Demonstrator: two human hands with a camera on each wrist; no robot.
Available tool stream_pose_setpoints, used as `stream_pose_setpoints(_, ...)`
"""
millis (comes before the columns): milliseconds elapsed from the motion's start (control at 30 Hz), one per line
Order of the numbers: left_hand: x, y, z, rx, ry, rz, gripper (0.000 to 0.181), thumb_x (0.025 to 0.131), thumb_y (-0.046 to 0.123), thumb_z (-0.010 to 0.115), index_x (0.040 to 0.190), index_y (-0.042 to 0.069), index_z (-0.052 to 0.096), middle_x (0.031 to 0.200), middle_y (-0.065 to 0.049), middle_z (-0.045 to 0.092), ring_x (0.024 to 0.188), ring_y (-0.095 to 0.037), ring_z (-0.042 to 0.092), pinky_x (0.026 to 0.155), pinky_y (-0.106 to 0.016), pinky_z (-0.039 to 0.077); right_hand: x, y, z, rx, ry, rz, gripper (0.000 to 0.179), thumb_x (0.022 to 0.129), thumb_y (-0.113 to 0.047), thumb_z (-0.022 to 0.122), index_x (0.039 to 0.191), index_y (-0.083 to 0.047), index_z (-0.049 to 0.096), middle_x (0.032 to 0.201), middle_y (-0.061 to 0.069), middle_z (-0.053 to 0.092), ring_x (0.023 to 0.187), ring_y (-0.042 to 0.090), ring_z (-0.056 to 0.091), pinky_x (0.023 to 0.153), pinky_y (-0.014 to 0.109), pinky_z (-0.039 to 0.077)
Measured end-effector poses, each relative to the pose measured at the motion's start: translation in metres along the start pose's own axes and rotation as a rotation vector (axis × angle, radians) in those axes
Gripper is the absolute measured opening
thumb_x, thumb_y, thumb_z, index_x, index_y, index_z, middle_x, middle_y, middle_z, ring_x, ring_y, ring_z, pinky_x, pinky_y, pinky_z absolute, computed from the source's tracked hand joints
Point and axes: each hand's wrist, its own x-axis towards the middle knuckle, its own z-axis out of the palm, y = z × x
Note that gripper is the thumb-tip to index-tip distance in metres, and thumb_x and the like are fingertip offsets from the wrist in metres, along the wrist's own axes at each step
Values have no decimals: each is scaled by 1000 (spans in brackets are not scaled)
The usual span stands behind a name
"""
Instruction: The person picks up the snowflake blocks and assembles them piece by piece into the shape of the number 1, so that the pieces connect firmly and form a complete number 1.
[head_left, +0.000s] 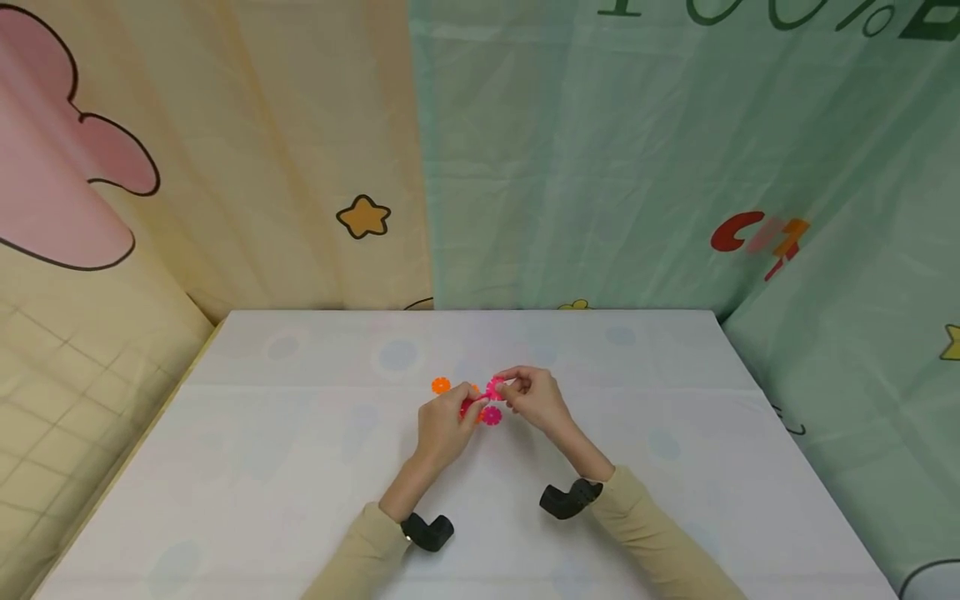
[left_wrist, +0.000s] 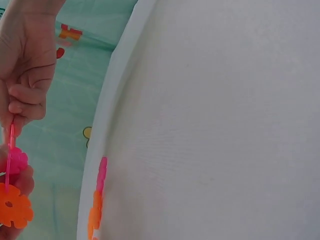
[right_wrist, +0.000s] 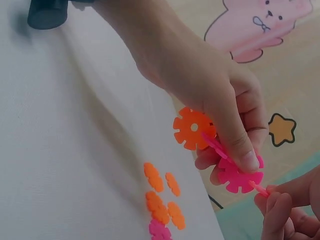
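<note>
My left hand (head_left: 441, 429) grips a small joined cluster of slotted plastic flower discs between thumb and fingers. In the right wrist view, its thumb presses a pink disc (right_wrist: 232, 176), with an orange disc (right_wrist: 189, 131) standing out behind the hand. My right hand (head_left: 536, 402) pinches another pink disc (head_left: 493, 388) between thumb and fingertips. That disc shows edge-on in the right wrist view, its edge at the rim of the left hand's pink disc. In the left wrist view, an orange disc (left_wrist: 17, 207) of the cluster hangs by the left fingers.
On the white table (head_left: 300, 467), below and beside the hands, lie several loose orange discs (right_wrist: 153, 177) and a pink disc (head_left: 492, 415). Behind the table's far edge hang a yellow curtain (head_left: 315, 125) and a green curtain (head_left: 570, 167).
</note>
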Motion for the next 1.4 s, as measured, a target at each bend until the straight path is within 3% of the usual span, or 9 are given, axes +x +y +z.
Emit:
stream_pose_setpoints(133, -1, 1, 2, 19, -1, 21, 14, 83, 15, 74, 80, 8, 62, 59, 0, 59, 46, 0, 27, 44, -14, 25, -1, 4, 1, 50, -12, 45, 17, 85, -5, 66, 100, 1, 71, 66, 16, 63, 50, 9, 50, 48, 21, 42)
stream_pose_setpoints(333, 0, 0, 5, 29, 6, 58, 8, 82, 8, 72, 80, 9, 64, 58, 2, 58, 45, -1, 31, 43, -14, 24, -3, 6, 0, 98, -45, 82, 18, 86, -6, 67, 101, 3, 70, 60, 4, 58, 51, 10, 48, 49, 21, 39)
stream_pose_setpoints(533, 2, -1, 5, 24, 12, 70, 9, 82, 10, 73, 79, 9, 64, 58, 2, 60, 45, 0, 30, 43, -13, 23, -3, 6, 0, 113, -50, 73, 19, 86, -6, 66, 103, 3, 69, 73, 26, 63, 52, 9, 49, 50, 20, 41)
stream_pose_setpoints(667, 3, -1, 4, 19, -14, 64, 10, 82, 11, 74, 79, 10, 64, 60, 2, 60, 46, -1, 30, 43, -13, 24, -3, 9, 0, 89, -59, 72, 21, 87, -8, 67, 105, 2, 69, 80, 31, 64, 52, 9, 48, 50, 20, 40)
stream_pose_setpoints(867, 3, -4, 1, 36, -63, 7, 13, 84, 15, 73, 80, 11, 62, 63, 0, 60, 48, -4, 38, 45, -16, 31, 3, 14, -1, 53, -110, 35, 23, 90, -11, 65, 110, 0, 69, 83, 27, 67, 52, 13, 50, 49, 22, 40)
stream_pose_setpoints(1100, 5, -7, -5, 33, -81, -55, 13, 85, 20, 73, 86, 12, 63, 68, 0, 63, 51, -5, 38, 47, -17, 33, 10, 13, -5, 50, -192, 53, 27, 94, -18, 62, 116, -4, 68, 95, 18, 69, 76, 39, 60, 56, 29, 49)
stream_pose_setpoints(1233, 7, -6, -8, -44, -132, -126, 14, 87, 20, 71, 97, 13, 65, 78, -1, 69, 50, -6, 39, 47, -19, 35, 13, 11, -5, 79, -211, 94, 28, 93, -19, 61, 117, -4, 67, 95, 20, 67, 81, 40, 59, 56, 25, 47)
stream_pose_setpoints(1400, 9, -6, -10, -164, -199, -211, 17, 89, 20, 68, 105, 14, 66, 85, -2, 71, 66, -10, 57, 57, -20, 44, 14, 7, -1, 125, -191, 102, 28, 91, -11, 57, 117, -2, 65, 92, 27, 63, 80, 44, 57, 55, 23, 45)
